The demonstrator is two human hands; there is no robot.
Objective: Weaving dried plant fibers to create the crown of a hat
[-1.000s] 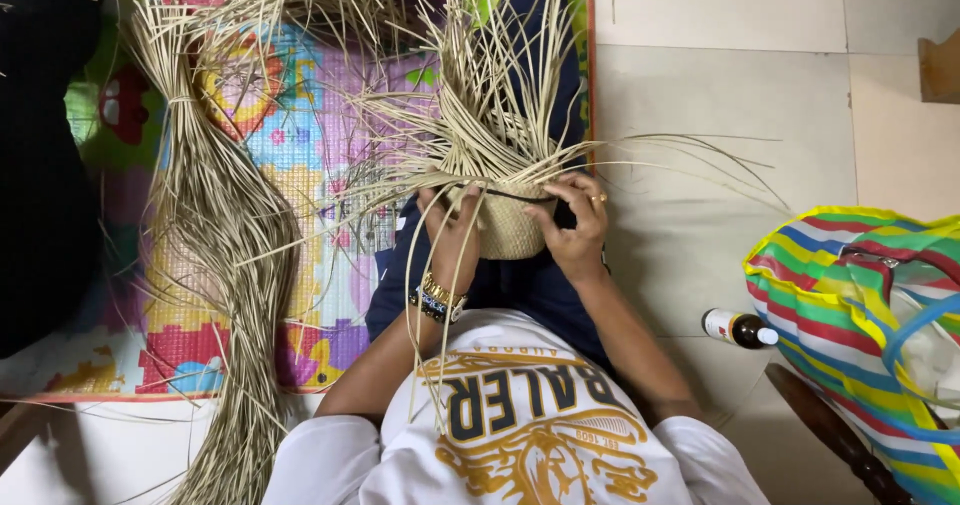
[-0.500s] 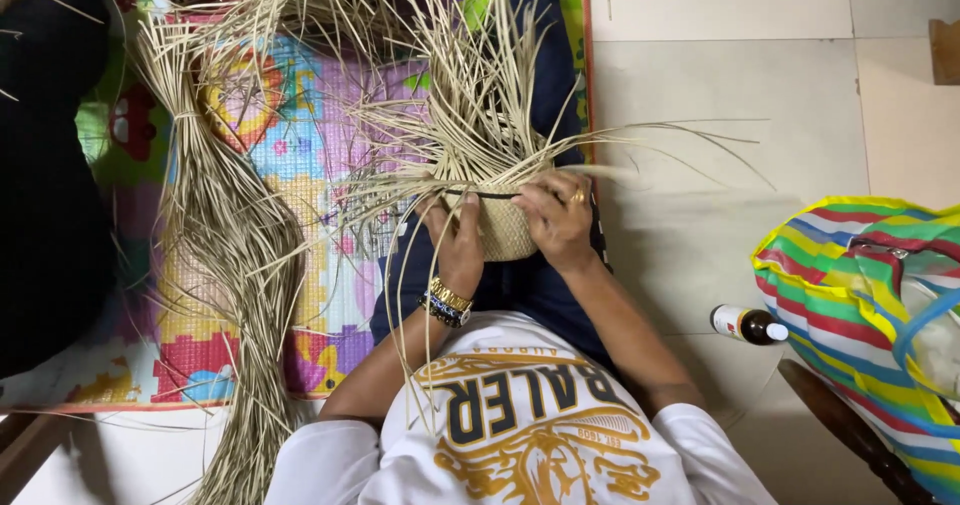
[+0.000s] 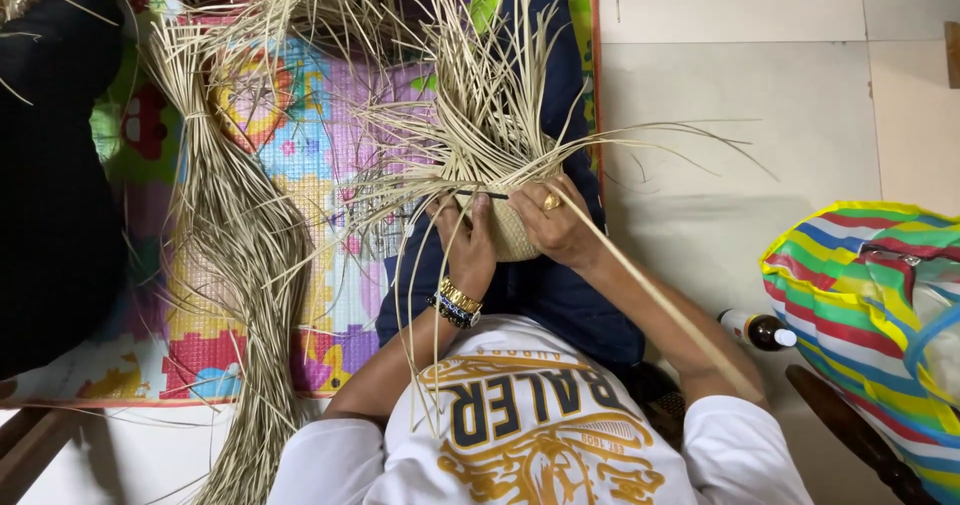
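One half-woven straw basket sits in the lap, loose strands fanning upward. The left hand and right hand both have fingers clamped on it. One striped bag and one small bottle rest on the floor.

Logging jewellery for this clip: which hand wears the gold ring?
The right hand, ring on a finger gripping the woven straw basket; the left hand has only wrist bracelets.

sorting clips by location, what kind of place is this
Probably a home floor used as a craft corner, not a workshop. A colourful foam play mat lies on pale floor tiles, a long bundle of dried straw strands lies across the mat, and a striped woven plastic bag stands nearby.
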